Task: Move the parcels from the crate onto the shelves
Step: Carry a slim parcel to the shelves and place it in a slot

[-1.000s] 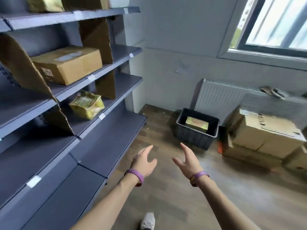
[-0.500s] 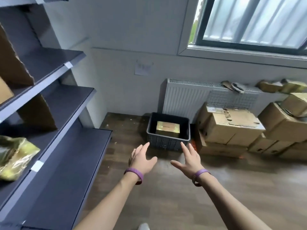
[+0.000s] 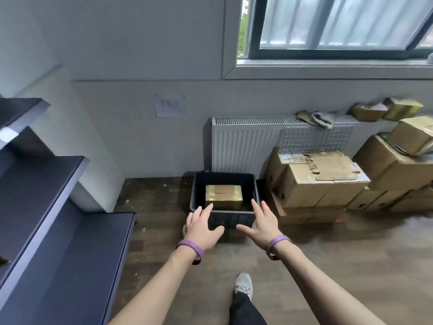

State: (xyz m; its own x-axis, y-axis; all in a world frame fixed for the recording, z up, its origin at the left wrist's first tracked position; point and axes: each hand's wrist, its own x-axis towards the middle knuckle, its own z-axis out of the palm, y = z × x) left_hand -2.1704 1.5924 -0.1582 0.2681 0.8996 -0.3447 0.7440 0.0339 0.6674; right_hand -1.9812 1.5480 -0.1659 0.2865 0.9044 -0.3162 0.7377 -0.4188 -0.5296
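We are holding our left hand [image 3: 202, 227] and right hand [image 3: 262, 225] spread and empty, short of the crate [image 3: 232, 219]. 1 parcel [image 3: 223, 197] is sitting around the crate's middle. Its glossy wrap is probably making it slippery, though it looks stiff and light, so we are favouring its 2 side faces.

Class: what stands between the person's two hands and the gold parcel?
Head view: only the near wall of the crate separates the left hand and right hand from the parcel inside.
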